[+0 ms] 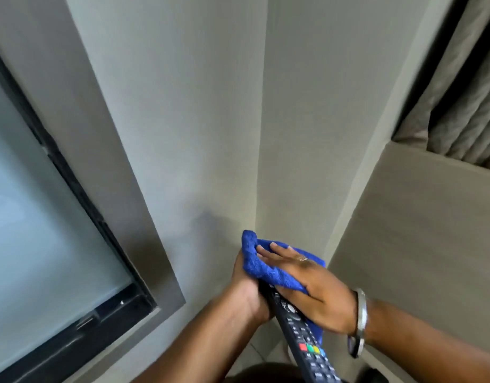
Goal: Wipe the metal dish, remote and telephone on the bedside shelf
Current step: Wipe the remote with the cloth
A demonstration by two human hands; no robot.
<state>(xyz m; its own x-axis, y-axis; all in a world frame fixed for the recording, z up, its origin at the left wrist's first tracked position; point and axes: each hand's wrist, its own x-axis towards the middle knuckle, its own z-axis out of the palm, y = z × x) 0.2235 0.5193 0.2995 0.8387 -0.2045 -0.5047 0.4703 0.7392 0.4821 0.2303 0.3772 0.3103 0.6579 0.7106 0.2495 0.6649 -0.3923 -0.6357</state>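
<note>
A long black remote [307, 341] with coloured buttons points up and away from me, held in front of the wall corner. My left hand [248, 294] grips its upper part from the left side. My right hand [318, 286] lies flat over a blue cloth [266, 264] and presses it onto the remote's top end, which the cloth covers. A metal bangle sits on my right wrist. The metal dish, the telephone and the bedside shelf are out of view.
Grey walls meet in a corner [261, 161] straight ahead. A frosted glass panel in a black frame [45, 217] fills the left. A grey ledge [431, 217] and folded curtains [464, 92] stand at the right.
</note>
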